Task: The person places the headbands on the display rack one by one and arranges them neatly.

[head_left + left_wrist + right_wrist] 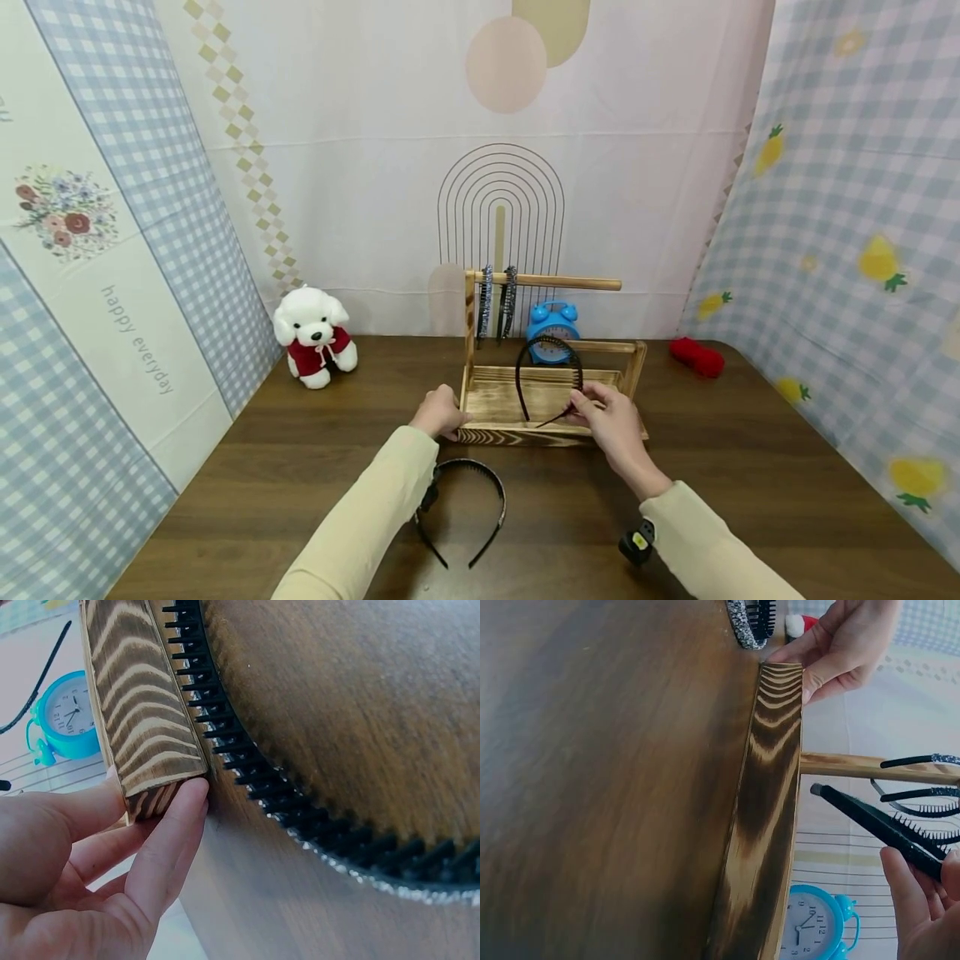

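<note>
A wooden rack (517, 437) with a shallow tray and an upper rod stands toward the back of the table. My left hand (439, 412) grips its front left corner; in the left wrist view, the thumb and fingertips (196, 789) hold the end of the front board. With my right hand (611, 425) I pinch one side of a black toothed headband (519, 379), held upright over the tray with its ends pointing down. Two glittery headbands (486, 304) hang near the rod's left end. Another glittery headband (501, 510) lies on the table before the rack.
Behind the rack's tray stands a blue alarm clock (553, 325). A white plush dog (313, 333) in a red top sits at the back left, and a red bundle (697, 357) lies at the back right. Patterned cloths (337, 208) hang around the table (300, 467).
</note>
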Demonstrator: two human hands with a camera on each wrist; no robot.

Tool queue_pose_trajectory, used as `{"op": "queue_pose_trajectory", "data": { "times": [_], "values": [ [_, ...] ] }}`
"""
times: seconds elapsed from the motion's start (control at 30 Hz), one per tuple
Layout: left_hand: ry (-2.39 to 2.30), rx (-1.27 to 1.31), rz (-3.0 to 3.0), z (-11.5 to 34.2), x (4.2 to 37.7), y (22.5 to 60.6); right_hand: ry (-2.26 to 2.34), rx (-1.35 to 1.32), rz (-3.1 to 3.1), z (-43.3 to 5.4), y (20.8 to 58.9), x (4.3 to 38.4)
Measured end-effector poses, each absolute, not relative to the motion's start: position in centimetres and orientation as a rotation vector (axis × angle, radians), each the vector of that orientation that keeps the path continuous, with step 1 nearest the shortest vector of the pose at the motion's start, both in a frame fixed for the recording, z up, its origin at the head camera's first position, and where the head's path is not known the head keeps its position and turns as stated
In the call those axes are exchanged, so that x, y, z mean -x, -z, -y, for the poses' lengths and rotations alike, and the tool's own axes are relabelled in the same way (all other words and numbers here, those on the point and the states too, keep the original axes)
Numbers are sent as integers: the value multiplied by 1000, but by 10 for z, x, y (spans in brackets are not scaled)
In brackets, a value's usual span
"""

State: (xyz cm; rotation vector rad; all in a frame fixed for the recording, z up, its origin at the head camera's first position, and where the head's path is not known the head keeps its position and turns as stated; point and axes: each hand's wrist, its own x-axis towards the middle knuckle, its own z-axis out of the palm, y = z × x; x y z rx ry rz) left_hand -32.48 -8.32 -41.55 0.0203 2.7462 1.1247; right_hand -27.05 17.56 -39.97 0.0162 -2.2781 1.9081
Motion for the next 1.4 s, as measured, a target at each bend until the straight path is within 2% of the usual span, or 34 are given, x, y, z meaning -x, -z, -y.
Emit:
{"op": "queue_pose_trajectory", "data": {
  "times": [0.53,1.07,1.4],
  "values": [
    [-1150,-20,-2743,83,325,420,-1787,-27,2251,-173,405,281],
    [-1154,-12,-2736,85,329,424,-1435,38,2307,-186,410,281],
    [-1151,-4,-2734,83,328,421,-1480,52,2263,-193,413,283]
  ]
}}
